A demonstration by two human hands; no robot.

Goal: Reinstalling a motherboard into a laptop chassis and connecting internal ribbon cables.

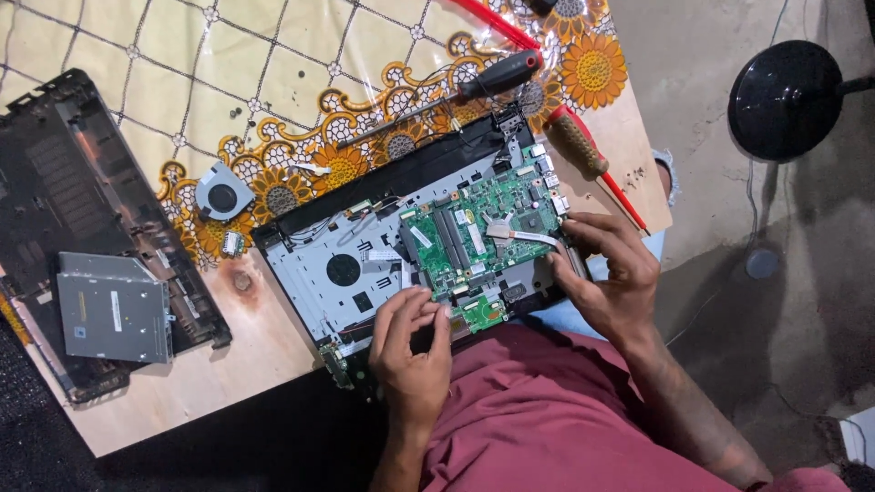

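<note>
An opened laptop chassis point(314, 264) lies on the table with a green motherboard point(478, 228) seated in its right half. My left hand point(410, 342) rests on the chassis's near edge, fingertips pressing at the motherboard's lower corner by a small green daughterboard point(481, 312). My right hand point(609, 273) grips the right end of the motherboard, fingers curled around the heat pipe and edge. A copper-and-silver heat sink point(510, 230) crosses the board.
A detached black bottom cover point(64, 173) lies at the left with a silver optical drive point(114, 307) on it. A loose fan point(221, 193) sits behind the chassis. Two screwdrivers, black-handled point(497, 77) and brown-handled point(579, 146), lie at the far right. A black round stool point(784, 87) stands beyond the table.
</note>
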